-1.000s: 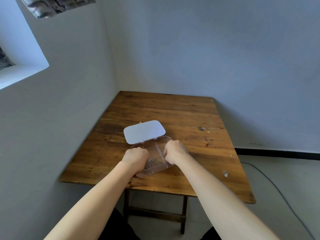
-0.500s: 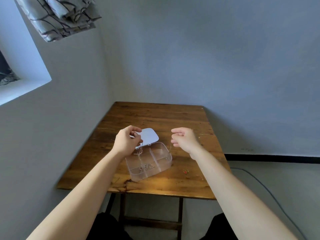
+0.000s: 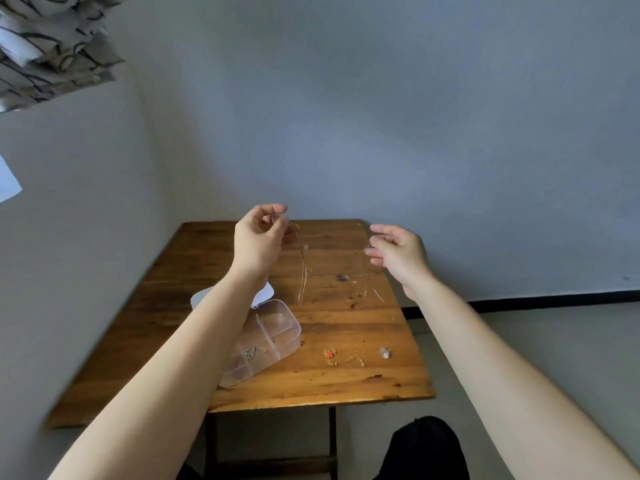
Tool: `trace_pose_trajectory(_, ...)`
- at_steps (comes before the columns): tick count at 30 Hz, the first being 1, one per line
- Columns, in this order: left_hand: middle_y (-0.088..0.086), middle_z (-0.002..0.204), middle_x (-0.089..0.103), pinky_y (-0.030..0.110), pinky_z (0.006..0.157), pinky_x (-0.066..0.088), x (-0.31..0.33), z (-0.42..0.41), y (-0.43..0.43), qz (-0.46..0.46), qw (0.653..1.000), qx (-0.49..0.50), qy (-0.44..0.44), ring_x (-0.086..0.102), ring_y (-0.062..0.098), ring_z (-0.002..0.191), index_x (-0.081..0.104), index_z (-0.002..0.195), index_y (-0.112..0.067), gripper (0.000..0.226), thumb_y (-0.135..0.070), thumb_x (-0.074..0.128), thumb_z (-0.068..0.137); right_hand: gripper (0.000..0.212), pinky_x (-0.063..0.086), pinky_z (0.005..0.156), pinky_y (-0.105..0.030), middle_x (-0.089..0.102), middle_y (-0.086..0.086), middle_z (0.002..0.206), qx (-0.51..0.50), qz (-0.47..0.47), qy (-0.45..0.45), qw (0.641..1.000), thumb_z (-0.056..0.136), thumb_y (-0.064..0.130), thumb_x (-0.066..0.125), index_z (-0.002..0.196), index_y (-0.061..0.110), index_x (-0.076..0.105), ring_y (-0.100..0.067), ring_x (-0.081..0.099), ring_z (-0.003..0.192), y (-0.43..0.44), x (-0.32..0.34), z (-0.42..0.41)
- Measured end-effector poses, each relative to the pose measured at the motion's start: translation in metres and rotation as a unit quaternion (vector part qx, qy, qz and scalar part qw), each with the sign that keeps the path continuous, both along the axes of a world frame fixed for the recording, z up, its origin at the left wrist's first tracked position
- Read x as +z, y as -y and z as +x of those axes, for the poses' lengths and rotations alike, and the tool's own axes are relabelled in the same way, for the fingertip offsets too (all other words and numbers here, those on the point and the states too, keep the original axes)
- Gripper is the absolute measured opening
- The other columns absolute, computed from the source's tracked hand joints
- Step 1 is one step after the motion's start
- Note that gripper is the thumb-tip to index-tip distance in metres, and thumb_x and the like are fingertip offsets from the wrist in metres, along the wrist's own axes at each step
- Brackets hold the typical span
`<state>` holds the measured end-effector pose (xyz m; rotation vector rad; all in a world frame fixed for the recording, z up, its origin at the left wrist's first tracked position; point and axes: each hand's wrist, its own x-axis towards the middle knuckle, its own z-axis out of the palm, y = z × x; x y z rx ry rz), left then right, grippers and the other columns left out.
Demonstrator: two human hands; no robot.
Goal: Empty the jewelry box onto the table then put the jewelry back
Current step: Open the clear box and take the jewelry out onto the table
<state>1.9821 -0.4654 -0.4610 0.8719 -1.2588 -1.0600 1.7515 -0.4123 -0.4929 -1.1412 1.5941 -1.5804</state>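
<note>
A clear plastic jewelry box [image 3: 277, 332] lies open on the wooden table [image 3: 311, 386], its white lid [image 3: 199, 299] folded back. A small silver piece [image 3: 254, 351] rests in one compartment. My left hand [image 3: 259, 237] is raised above the table, pinching a thin chain [image 3: 303, 275] that hangs down. My right hand [image 3: 398, 252] is also raised, fingers pinched on another thin chain [image 3: 366, 285] that dangles below it. To the right of the box lie a gold chain with a red stone [image 3: 341, 356] and a silver charm [image 3: 384, 352].
The table stands in a corner, walls behind and to the left. Patterned fabric [image 3: 45, 46] hangs at the upper left. A black skirting line [image 3: 554, 297] runs along the floor on the right. A dark knee [image 3: 422, 445] shows below the table edge.
Both hands have lifted from the box to well above the table, each drawing up a thin chain. The view has tilted up, and the gold chain and silver charm now show on the table.
</note>
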Motion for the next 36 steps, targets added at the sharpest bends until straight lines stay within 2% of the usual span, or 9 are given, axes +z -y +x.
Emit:
trace_pose_trajectory(6, 0.018, 0.089, 0.062, 0.039, 0.078, 0.061, -0.013, -0.047, 0.018, 0.018, 0.999, -0.025, 0.028, 0.072, 0.024, 0.077, 0.065, 0.099, -0.011, 0.014, 0.000, 0.057, 0.095, 0.023, 0.057, 0.067, -0.025, 0.069, -0.001, 0.097, -0.028, 0.001, 0.016, 0.999, 0.096, 0.009, 0.059, 0.110, 0.024, 0.066, -0.015, 0.075, 0.085, 0.008, -0.011, -0.031)
trace_pose_trajectory(13, -0.001, 0.073, 0.056, 0.035, 0.076, 0.062, -0.064, -0.090, 0.046, 0.092, 0.992, -0.056, 0.067, 0.070, 0.021, 0.077, 0.066, 0.093, -0.016, 0.019, 0.002, 0.059, 0.094, 0.024, 0.057, 0.069, -0.026, 0.067, -0.003, 0.103, -0.014, 0.049, 0.030, 0.998, 0.097, 0.008, 0.058, 0.113, 0.023, 0.066, -0.019, 0.074, 0.089, 0.041, -0.056, -0.042)
trace_pose_trajectory(20, 0.002, 0.077, 0.060, 0.030, 0.072, 0.062, -0.101, -0.101, 0.072, 0.130, 0.987, -0.033, 0.094, 0.070, 0.016, 0.076, 0.066, 0.098, -0.014, 0.017, 0.000, 0.057, 0.096, 0.025, 0.060, 0.074, -0.027, 0.067, -0.001, 0.108, -0.009, 0.092, 0.025, 0.995, 0.097, 0.010, 0.059, 0.114, 0.025, 0.068, -0.015, 0.074, 0.088, 0.074, -0.103, -0.051)
trace_pose_trajectory(26, 0.012, 0.081, 0.063, 0.049, 0.080, 0.060, -0.156, -0.094, 0.070, 0.240, 0.946, -0.049, 0.213, 0.064, 0.024, 0.072, 0.065, 0.094, -0.011, 0.017, 0.003, 0.054, 0.094, 0.030, 0.061, 0.075, -0.029, 0.068, 0.004, 0.105, -0.014, 0.228, -0.040, 0.973, 0.094, 0.007, 0.058, 0.120, 0.017, 0.070, -0.014, 0.072, 0.087, 0.068, -0.162, -0.055)
trace_pose_trajectory(28, 0.013, 0.080, 0.066, 0.053, 0.080, 0.060, -0.166, -0.091, 0.070, 0.261, 0.930, -0.046, 0.254, 0.066, 0.028, 0.072, 0.063, 0.087, -0.015, 0.022, 0.003, 0.052, 0.091, 0.029, 0.061, 0.083, -0.035, 0.070, 0.000, 0.112, -0.009, 0.253, -0.070, 0.965, 0.093, 0.008, 0.059, 0.117, 0.018, 0.071, -0.016, 0.071, 0.093, 0.066, -0.172, -0.055)
trace_pose_trajectory(30, 0.012, 0.083, 0.068, 0.051, 0.082, 0.060, -0.170, -0.088, 0.070, 0.276, 0.916, -0.040, 0.290, 0.070, 0.032, 0.083, 0.064, 0.084, -0.018, 0.023, 0.001, 0.051, 0.087, 0.028, 0.058, 0.091, -0.040, 0.071, -0.002, 0.116, -0.008, 0.263, -0.107, 0.959, 0.093, 0.009, 0.060, 0.117, 0.018, 0.072, -0.018, 0.069, 0.100, 0.066, -0.173, -0.055)
trace_pose_trajectory(32, 0.009, 0.087, 0.069, 0.047, 0.083, 0.060, -0.170, -0.085, 0.069, 0.283, 0.904, -0.044, 0.317, 0.070, 0.032, 0.089, 0.066, 0.080, -0.020, 0.025, -0.001, 0.051, 0.085, 0.028, 0.057, 0.090, -0.031, 0.072, -0.001, 0.119, -0.005, 0.269, -0.155, 0.951, 0.094, 0.012, 0.061, 0.118, 0.018, 0.072, -0.013, 0.069, 0.096, 0.066, -0.170, -0.055)
trace_pose_trajectory(34, 0.007, 0.086, 0.068, 0.045, 0.083, 0.061, -0.166, -0.082, 0.067, 0.287, 0.897, -0.060, 0.330, 0.066, 0.027, 0.080, 0.065, 0.079, -0.022, 0.023, -0.004, 0.053, 0.086, 0.028, 0.048, 0.077, -0.014, 0.072, 0.001, 0.120, 0.005, 0.274, -0.205, 0.939, 0.095, 0.015, 0.061, 0.120, 0.018, 0.072, 0.001, 0.063, 0.080, 0.064, -0.165, -0.054)
trace_pose_trajectory(36, 0.006, 0.086, 0.066, 0.043, 0.082, 0.060, -0.161, -0.079, 0.063, 0.284, 0.895, -0.084, 0.334, 0.061, 0.023, 0.075, 0.062, 0.081, -0.022, 0.017, -0.010, 0.055, 0.090, 0.029, 0.046, 0.081, -0.014, 0.071, 0.003, 0.124, 0.012, 0.281, -0.234, 0.931, 0.096, 0.018, 0.059, 0.122, 0.019, 0.071, -0.002, 0.064, 0.088, 0.060, -0.158, -0.052)
